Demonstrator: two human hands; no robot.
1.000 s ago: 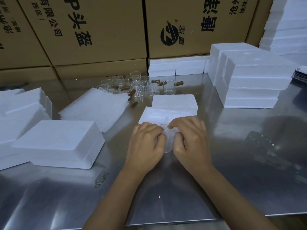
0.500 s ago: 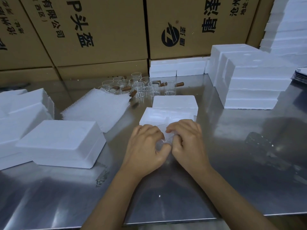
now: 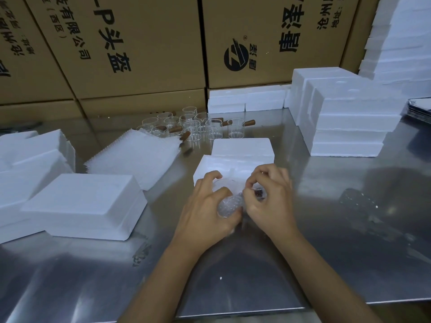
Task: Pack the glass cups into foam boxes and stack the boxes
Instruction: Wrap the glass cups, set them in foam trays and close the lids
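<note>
Bubble wrap filled both hands: the left hand curled its fingers round a wrapped glass cup, thumb over the top, while the right hand pinched the wrap at its brown handle. Just beyond sat the open foam box on the steel table; bare cups stood farther back.
</note>
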